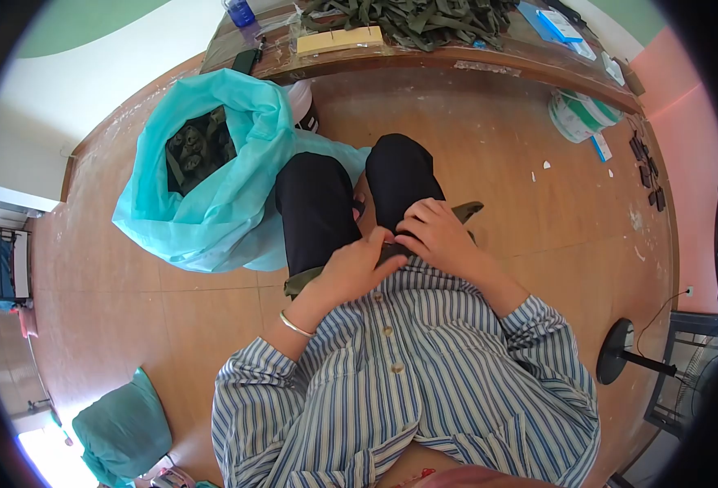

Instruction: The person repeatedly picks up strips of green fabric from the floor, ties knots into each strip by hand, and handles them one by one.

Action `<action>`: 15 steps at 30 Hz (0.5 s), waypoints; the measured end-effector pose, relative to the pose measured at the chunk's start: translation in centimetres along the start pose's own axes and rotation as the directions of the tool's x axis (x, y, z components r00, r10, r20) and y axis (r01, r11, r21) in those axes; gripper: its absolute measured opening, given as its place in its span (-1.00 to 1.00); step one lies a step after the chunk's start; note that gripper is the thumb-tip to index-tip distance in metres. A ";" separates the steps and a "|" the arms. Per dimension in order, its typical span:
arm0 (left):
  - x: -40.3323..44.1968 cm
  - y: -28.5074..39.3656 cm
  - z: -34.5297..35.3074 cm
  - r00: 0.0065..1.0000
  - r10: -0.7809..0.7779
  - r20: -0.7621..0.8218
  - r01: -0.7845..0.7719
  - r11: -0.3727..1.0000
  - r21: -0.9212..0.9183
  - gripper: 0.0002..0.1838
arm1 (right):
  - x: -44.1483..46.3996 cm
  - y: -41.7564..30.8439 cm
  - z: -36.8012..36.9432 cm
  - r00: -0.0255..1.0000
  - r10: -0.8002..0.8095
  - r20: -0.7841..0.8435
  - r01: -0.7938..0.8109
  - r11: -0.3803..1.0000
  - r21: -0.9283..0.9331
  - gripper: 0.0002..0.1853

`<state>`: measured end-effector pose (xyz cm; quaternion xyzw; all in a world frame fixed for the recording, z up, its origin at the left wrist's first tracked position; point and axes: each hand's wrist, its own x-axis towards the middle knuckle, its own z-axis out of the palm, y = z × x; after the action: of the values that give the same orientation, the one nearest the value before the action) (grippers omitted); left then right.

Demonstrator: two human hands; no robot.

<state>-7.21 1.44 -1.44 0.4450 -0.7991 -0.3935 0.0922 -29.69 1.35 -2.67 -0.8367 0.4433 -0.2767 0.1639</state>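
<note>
An olive-green fabric strap (298, 282) lies across my lap, and one end (468, 211) sticks out past my right hand. My left hand (360, 264) is closed on its dark middle part, with thumb and fingers bent together. Close beside it, my right hand (436, 234) pinches the same strap with curled fingers. The fingers hide most of what is between the two hands. To the left of my knees stands a turquoise bag (212, 236), its mouth wide and dark green pieces (200, 150) inside.
A wooden table (424, 61) ahead bears a heap of olive straps (416, 20), a yellow block (340, 41) and a blue bottle (239, 11). A white-green bucket (578, 118) stands under its right end. Black pieces (650, 175) lie by the right wall, near a fan (617, 351).
</note>
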 end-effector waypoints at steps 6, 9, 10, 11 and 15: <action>-1.8 0.4 -0.4 0.999 0.030 -0.043 -0.027 0.998 0.062 -0.64 | 0.3 -0.3 0.1 0.994 -0.017 -0.106 0.015 1.000 -0.018 -0.76; -3.6 1.1 -1.4 0.987 0.082 -0.135 -0.086 0.996 -0.022 -0.61 | -0.3 -0.9 -2.4 0.955 0.140 -0.261 -0.113 0.987 0.116 -0.64; -4.4 1.1 -1.9 0.987 0.083 -0.138 -0.088 0.996 -0.034 -0.61 | 0.0 -0.5 -3.7 0.924 0.165 -0.344 -0.138 0.985 0.102 -0.63; -5.2 1.5 -2.6 0.988 0.080 -0.132 -0.086 0.996 -0.036 -0.61 | 0.3 0.0 -4.7 0.884 0.151 -0.442 -0.147 0.988 0.043 -0.64; -8.6 3.0 -5.6 0.991 -0.027 -0.127 0.021 0.999 -0.050 -0.66 | -1.4 4.9 -6.9 0.780 0.082 -0.621 -0.339 0.889 -0.308 -0.67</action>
<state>-1.26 6.02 6.21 0.4765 -0.7764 -0.3845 0.1492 -37.72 -0.38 -0.22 -0.6670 0.6119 -0.4053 -0.1280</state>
